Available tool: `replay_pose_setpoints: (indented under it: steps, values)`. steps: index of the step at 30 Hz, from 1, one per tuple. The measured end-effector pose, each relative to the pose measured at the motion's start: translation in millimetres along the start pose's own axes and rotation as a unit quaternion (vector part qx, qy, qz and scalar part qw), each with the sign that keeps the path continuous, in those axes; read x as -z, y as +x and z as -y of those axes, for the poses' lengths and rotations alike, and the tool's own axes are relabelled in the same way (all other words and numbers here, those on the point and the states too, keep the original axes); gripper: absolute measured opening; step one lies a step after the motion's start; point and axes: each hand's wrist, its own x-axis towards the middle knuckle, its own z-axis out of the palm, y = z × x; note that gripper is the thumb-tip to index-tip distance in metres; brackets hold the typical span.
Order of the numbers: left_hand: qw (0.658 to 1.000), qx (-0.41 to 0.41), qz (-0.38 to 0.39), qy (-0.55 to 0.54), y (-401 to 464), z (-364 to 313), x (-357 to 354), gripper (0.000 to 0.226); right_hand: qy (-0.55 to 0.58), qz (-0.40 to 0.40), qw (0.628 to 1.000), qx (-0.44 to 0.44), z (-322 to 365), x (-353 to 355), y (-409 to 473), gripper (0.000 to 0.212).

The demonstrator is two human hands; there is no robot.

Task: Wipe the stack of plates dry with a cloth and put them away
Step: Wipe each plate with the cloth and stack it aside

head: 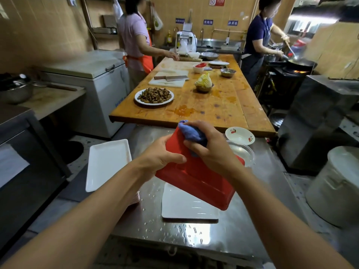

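Note:
A red rectangular plate [196,177] is held tilted, underside up, above the wet steel counter [194,233]. My left hand [161,154] grips its left edge. My right hand [211,150] holds a bunched blue cloth [191,133] against the plate's upper end. Under the red plate lies a white rectangular plate [186,206], wet. Another white rectangular plate [107,162] rests on a stack at the counter's left edge. A small white dish with a cherry print [240,135] and a clear glass bowl [242,152] sit to the right.
A wooden table [223,105] ahead carries a plate of peanuts [154,96], a cutting board with a cleaver [171,78] and bowls. Two people work at its far end. A large lidded pot [336,187] stands right, a chest freezer [93,86] left.

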Motion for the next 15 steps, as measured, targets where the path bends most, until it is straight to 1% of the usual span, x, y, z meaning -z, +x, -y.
replay_pose_setpoints:
  steps: [2,4,9,12,15]
  values:
    - [1.0,-0.009,-0.01,-0.006,-2,-1,0,0.049,-0.014,-0.007,1.0,0.024,3,-6,6,0.039]
    - [1.0,-0.009,-0.019,-0.011,-5,0,3,0.054,-0.048,-0.009,0.998,0.028,-1,-7,3,0.04]
    - [0.998,0.002,-0.042,-0.048,-12,9,19,0.052,-0.101,-0.035,0.994,-0.022,-31,6,-29,0.04]
    - [0.996,0.004,-0.048,-0.072,-13,15,27,0.05,-0.078,-0.043,0.993,-0.082,-50,19,-44,0.035]
    - [0.992,0.01,-0.055,-0.111,-12,21,31,0.046,-0.034,-0.049,0.993,-0.106,-55,28,-49,0.033]
